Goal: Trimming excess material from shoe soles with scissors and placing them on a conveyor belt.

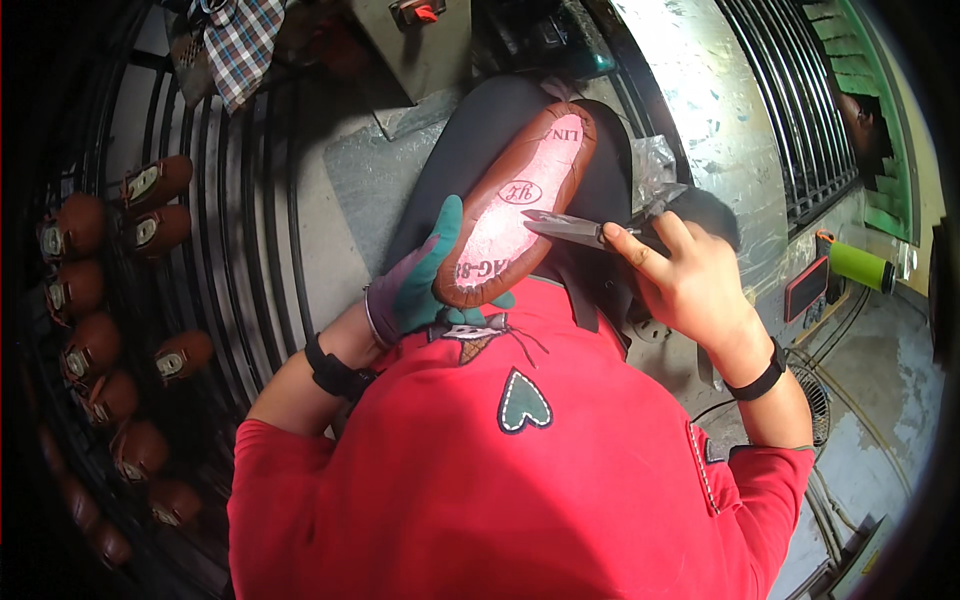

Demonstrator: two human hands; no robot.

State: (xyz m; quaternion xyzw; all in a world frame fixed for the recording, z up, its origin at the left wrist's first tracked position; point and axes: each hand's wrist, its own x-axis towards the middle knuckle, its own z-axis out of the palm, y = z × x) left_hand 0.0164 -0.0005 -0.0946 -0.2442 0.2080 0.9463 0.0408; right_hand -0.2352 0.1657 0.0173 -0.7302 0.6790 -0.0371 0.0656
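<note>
Bottom side up across my lap lies a brown shoe upper (478, 205), its leather edges folded in around a pink insole (500, 232) with dark printing. The heel end rests in my left hand (420, 285), which wears a green and purple glove. Its thumb lies along the shoe's left side, and most other fingers are hidden beneath. My right hand (690, 275) is bare and closed around a pair of metal pliers (565, 230). Their slightly parted jaw tips are over the middle of the pink insole; whether they touch it I cannot tell.
At the left, several brown shoes (88, 345) sit on a black bar rack (215, 250). A checked cloth (243, 45) hangs at the top left. A metal-topped bench (690, 90) stands at the upper right. A green cylinder (862, 266) and loose cables are at the right.
</note>
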